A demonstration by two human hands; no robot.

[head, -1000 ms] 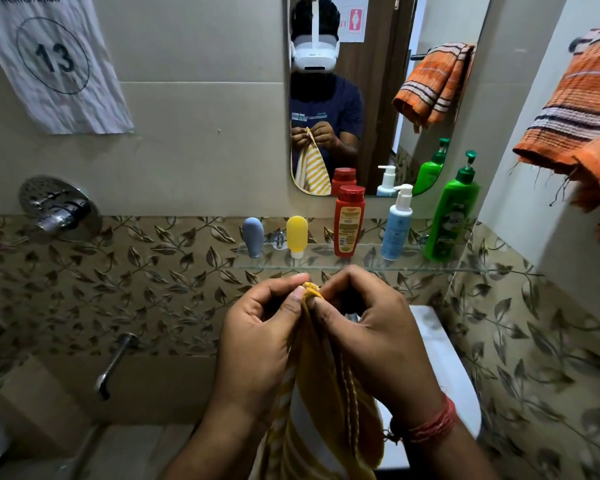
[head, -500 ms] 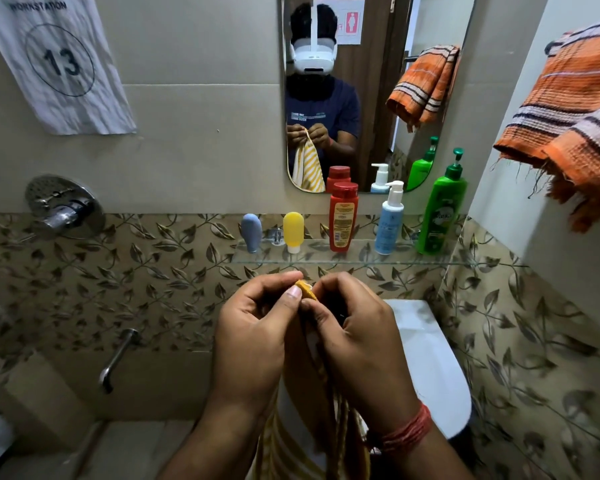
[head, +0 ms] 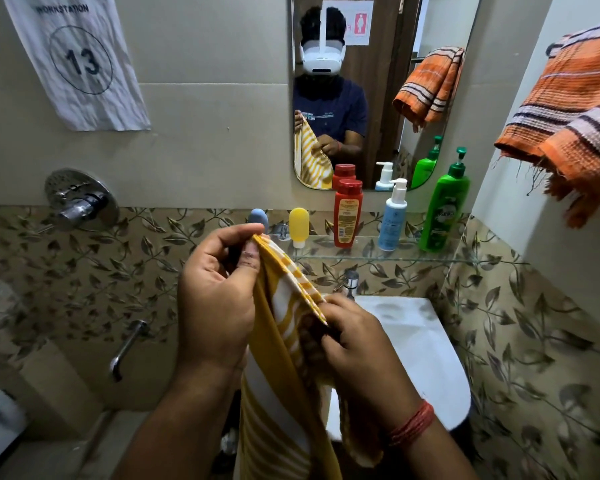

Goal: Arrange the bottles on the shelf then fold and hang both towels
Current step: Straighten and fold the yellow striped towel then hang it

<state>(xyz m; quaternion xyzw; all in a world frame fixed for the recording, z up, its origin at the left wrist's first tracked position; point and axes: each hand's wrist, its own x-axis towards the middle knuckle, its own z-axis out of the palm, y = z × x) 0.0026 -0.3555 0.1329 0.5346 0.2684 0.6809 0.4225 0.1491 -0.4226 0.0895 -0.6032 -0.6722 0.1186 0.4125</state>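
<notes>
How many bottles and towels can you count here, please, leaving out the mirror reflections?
Bottles on the shelf: 5: blue-grey, yellow, red, light blue, green.
Towels: 2: orange, hung; yellow-striped, held by left hand and right hand.
Total: 7

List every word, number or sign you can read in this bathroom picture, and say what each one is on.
"WORKSTATION": white sheet taped to the wall.
"13", inside a circle: same sheet.
Red figure pictogram: door sign seen in the mirror; its lettering is cut off.
Labels on the red bottle, blue pump bottle and green pump bottle: too small or blurred to read.
</notes>
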